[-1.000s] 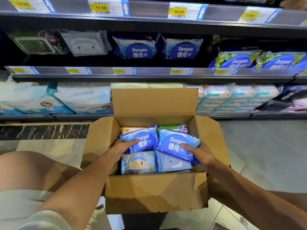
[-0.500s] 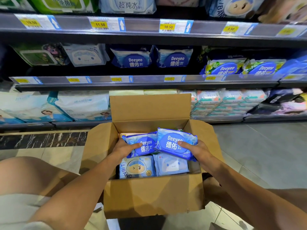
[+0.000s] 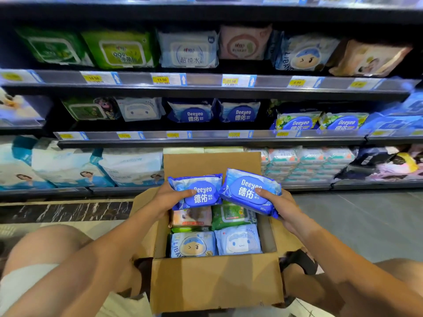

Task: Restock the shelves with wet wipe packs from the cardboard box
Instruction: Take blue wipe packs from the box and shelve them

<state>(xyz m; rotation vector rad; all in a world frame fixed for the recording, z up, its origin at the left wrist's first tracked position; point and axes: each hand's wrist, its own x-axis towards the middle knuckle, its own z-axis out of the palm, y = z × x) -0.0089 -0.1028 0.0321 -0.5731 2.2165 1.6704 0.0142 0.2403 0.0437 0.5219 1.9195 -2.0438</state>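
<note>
An open cardboard box [image 3: 215,280] stands on the floor before the shelves. My left hand [image 3: 169,197] grips a blue Deeyeo wipe pack [image 3: 203,191] above the box. My right hand [image 3: 278,203] grips a second blue Deeyeo pack [image 3: 247,191], tilted, beside the first. Both packs are lifted clear of the box's contents. Left in the box are an orange pack [image 3: 192,217], a green pack [image 3: 231,215], a Libang pack [image 3: 192,245] and a pale blue pack [image 3: 239,241]. Two matching Deeyeo packs [image 3: 215,110] stand on the middle shelf straight above.
The middle shelf edge [image 3: 206,136] carries price tags. Large white bags [image 3: 75,165] fill the bottom shelf at left, stacked small packs [image 3: 309,163] at right. The upper shelf holds green, white, pink packs [image 3: 187,50]. My knees flank the box; grey floor [image 3: 357,223] extends right.
Both hands have lifted the two Deeyeo packs up out of the box, uncovering the orange and green packs beneath. My view has tilted upward, showing a higher shelf.
</note>
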